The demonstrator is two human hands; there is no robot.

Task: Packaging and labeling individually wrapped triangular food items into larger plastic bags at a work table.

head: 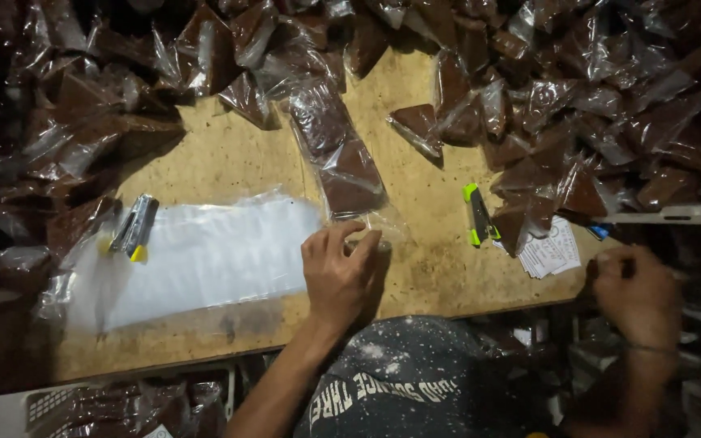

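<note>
Lay flat on the wooden table (229, 166), the long clear bag (341, 158) packed with dark brown blocks, its open end pinched shut under the fingers of the left hand (338, 272), the rest stretching straight away from it. Rested just left of that hand, a stack of empty clear bags (204, 255) with a stapler (134, 227) on top. Hovered well to the right, past the table's edge and the green stapler (479, 216), the right hand (636, 294), fingers curled, contents impossible to tell.

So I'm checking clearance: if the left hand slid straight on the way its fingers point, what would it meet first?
Probably the long clear bag of brown filling; the left hand already touches its near end.
</note>
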